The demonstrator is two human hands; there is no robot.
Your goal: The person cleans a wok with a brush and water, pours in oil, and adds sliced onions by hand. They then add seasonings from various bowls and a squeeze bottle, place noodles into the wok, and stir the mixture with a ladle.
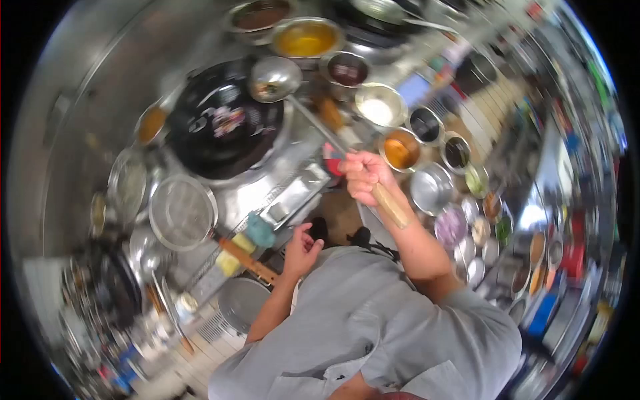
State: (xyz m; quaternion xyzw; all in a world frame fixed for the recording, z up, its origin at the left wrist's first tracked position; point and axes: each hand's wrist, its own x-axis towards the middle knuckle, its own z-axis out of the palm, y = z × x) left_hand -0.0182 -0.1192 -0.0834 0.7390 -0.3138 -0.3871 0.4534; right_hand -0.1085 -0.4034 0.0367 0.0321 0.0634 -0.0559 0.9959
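My right hand is wrapped around the wooden handle of a long metal ladle. The ladle's bowl is over the right rim of a black wok, with some small bits of food in it. Inside the wok lies a small heap of pale and reddish food, too blurred to name. My left hand is low in front of my body, its thumb and fingers loosely bent and apart, holding nothing. Near it are a bluish-green cloth and the wooden handle of a round mesh strainer.
Beyond the wok stand a bowl of yellow oil and a bowl of dark sauce. To the right are a bowl of white contents, a pot of orange liquid and several small ingredient bowls. A grey lidded bin is at lower left.
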